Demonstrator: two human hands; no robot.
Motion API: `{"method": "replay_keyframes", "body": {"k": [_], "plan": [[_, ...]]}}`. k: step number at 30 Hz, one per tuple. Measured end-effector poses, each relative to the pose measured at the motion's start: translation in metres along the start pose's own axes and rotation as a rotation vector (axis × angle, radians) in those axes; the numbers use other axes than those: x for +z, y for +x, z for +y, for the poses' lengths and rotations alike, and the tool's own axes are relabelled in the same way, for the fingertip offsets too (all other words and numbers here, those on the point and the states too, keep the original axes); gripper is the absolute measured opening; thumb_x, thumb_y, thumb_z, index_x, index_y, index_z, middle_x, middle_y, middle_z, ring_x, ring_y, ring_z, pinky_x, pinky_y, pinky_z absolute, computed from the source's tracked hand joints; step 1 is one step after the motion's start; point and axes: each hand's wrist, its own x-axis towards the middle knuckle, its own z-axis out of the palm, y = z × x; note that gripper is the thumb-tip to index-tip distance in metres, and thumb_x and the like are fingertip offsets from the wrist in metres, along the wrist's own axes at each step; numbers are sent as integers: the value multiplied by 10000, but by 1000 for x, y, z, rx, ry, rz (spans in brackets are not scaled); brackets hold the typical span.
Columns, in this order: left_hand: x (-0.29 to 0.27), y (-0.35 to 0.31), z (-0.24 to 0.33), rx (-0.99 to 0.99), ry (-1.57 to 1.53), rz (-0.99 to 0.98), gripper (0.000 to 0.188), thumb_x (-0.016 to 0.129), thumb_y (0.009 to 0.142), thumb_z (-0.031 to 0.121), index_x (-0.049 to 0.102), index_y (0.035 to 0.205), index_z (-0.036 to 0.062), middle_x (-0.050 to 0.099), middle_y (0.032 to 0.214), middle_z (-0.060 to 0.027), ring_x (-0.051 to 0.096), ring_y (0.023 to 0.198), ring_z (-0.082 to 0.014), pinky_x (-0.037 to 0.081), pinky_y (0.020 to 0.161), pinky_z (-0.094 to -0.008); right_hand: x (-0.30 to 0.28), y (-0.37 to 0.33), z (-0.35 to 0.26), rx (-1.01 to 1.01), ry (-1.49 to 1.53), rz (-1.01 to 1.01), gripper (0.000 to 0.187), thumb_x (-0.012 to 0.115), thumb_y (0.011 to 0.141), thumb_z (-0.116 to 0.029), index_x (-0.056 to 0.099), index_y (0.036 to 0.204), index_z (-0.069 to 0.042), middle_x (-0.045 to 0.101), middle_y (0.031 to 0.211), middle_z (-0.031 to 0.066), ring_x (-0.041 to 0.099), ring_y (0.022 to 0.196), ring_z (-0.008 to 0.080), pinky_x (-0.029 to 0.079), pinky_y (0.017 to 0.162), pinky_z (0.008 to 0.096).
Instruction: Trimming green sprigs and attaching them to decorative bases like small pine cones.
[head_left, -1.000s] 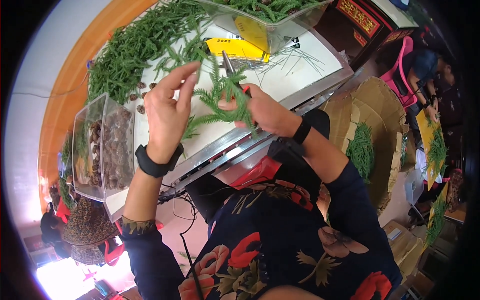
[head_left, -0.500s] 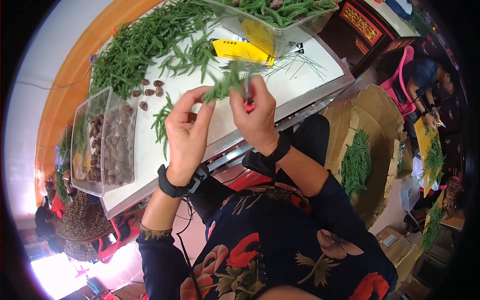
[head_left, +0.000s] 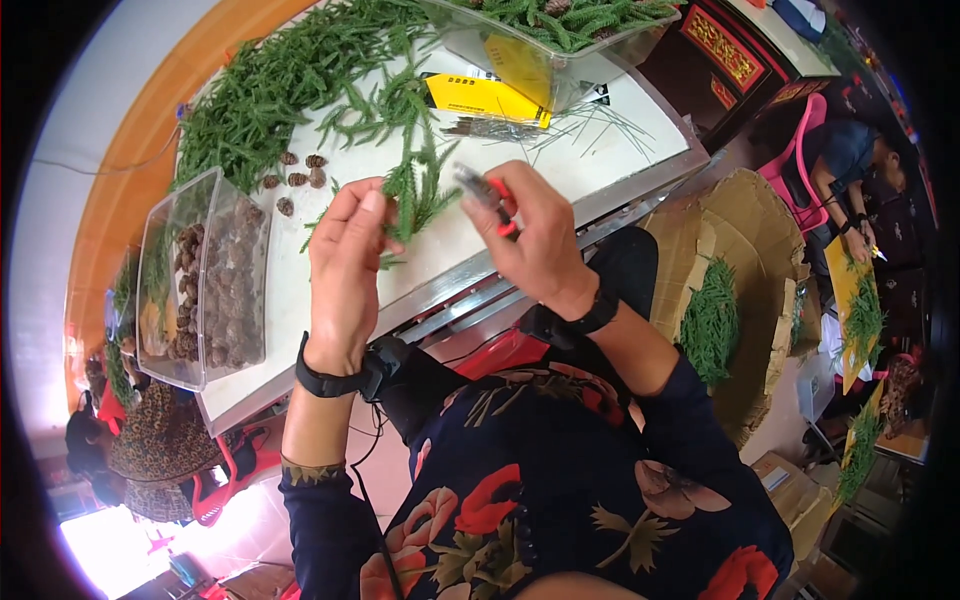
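Between the thumb and fingers of my left hand (head_left: 345,240) is a green artificial pine sprig (head_left: 412,195), its needled tips pointing up and to the right over the white table. My right hand (head_left: 535,230) grips red-handled pliers (head_left: 492,195), whose metal jaws point up and left, a short gap from the sprig. A second sprig lies partly hidden behind my left hand. Small pine cones (head_left: 297,180) rest on the table to the left. Thin wires (head_left: 600,130) are spread over the table at the right, near a yellow packet (head_left: 485,97).
A heap of green sprigs (head_left: 290,85) covers the table's far left. At the left edge stands a clear bin (head_left: 205,290) of pine cones; another clear bin (head_left: 560,60) holds greenery at the back. A cardboard box (head_left: 770,260) with sprigs sits right. Co-workers (head_left: 850,165) are farther off.
My hands have drawn apart. The pliers have moved right, away from the sprig. My left hand has shifted slightly left and down, and the sprig now stands more upright.
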Motion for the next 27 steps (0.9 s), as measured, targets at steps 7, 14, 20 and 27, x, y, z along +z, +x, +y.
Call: {"method": "replay_keyframes", "body": {"k": [7, 14, 20, 27], "plan": [[-10, -1, -4, -96, -63, 59, 211, 595, 941, 150, 631, 1079, -7, 608, 842, -3, 523, 741, -72, 413, 677, -203, -17, 14, -13, 125, -45, -230, 213, 662, 857, -182, 537, 845, -10, 533, 658, 134, 516, 561, 288, 415, 548, 355], [-5, -5, -9, 84, 61, 126, 205, 639, 908, 108, 666, 1071, -14, 606, 863, -4, 505, 766, -62, 405, 699, -208, -12, 8, -12, 160, -147, -372, 278, 659, 860, -251, 540, 826, -2, 564, 677, 160, 559, 630, 369, 425, 568, 419], [-6, -10, -8, 305, 315, 112, 200, 646, 900, 87, 669, 1073, -11, 552, 852, 12, 480, 791, -50, 388, 715, -200, -15, 10, -9, 182, -158, -451, 289, 646, 867, -264, 542, 827, 3, 572, 669, 170, 557, 630, 387, 423, 573, 435], [-6, -10, -11, 300, 383, 90, 187, 639, 905, 85, 671, 1068, -2, 499, 833, 27, 477, 797, -56, 379, 730, -188, -20, 14, -7, 172, -143, -459, 290, 635, 875, -274, 549, 837, 0, 576, 655, 176, 567, 632, 386, 425, 580, 448]]}}
